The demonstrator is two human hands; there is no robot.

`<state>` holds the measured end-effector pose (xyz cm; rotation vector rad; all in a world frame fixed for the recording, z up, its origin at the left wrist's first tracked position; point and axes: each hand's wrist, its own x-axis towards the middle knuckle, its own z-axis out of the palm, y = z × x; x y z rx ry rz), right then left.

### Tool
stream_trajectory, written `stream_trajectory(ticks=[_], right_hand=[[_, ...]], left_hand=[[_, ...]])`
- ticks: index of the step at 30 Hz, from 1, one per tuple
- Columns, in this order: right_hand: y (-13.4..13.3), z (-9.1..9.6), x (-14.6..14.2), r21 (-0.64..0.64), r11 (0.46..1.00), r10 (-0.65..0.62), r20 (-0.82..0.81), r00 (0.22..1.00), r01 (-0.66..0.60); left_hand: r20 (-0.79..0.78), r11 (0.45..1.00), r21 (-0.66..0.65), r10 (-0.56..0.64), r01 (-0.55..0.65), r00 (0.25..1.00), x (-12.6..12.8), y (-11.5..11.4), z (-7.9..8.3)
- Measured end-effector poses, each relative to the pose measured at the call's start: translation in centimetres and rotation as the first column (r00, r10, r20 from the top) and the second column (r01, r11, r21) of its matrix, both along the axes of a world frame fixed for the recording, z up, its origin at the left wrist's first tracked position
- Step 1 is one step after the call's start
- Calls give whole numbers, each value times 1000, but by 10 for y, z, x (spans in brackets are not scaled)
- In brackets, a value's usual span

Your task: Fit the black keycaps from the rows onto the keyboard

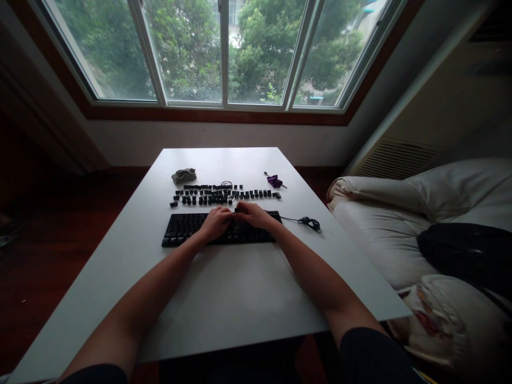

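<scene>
Keyboard (187, 226) lies flat on the white surface (232, 298), long side towards the person; rows of loose black caps (205, 200) stand just beyond its far edge; left hand (217, 220) bends over the middle, right hand (253, 214) just to its right, fingertips meeting or nearly so; a small dark piece (237, 209) shows between them; left grip curled, tips hidden; right grip bent inward, and cannot tell whether it pinches the piece or merely touches it.

Handling, by judgement: keyboard stiff, of moderate weight, unlikely to slide under a light touch; best held by the frame at its short left and right ends, clear of the keys; caps probably hard, very light, smooth, apt to skid or tip if brushed; pinch one by opposite side walls, with little force; the stems beneath would be the fragile part.

Cable (310, 223) bundled near the right end, soft, liable to snag; grey cloth (184, 175) far left, purple bundle (274, 181) far right, both limp-looking.
</scene>
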<state>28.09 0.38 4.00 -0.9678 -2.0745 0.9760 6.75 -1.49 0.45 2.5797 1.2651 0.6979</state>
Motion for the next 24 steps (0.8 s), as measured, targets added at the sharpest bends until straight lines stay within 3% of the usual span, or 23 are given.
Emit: stream_trajectory(ticks=[5, 10, 15, 20, 24], right_hand=[[-4, 0, -2, 15, 998, 64, 46, 997, -64], [-8, 12, 3, 98, 979, 158, 167, 973, -176], [-12, 26, 9, 125, 971, 175, 196, 965, -202], [-18, 24, 1, 194, 971, 106, 162, 981, -137], [-15, 24, 3, 210, 960, 118, 304, 945, -187]], left_hand=[[-3, 1000, 17, -8, 8, 1000, -1, 1, -1], [9, 1000, 13, -14, 14, 1000, -2, 1, -2], [5, 1000, -5, -5, 5, 1000, -2, 0, -1], [21, 1000, 16, -13, 13, 1000, -1, 0, -1], [30, 999, 31, -30, 29, 999, -2, 0, -1]])
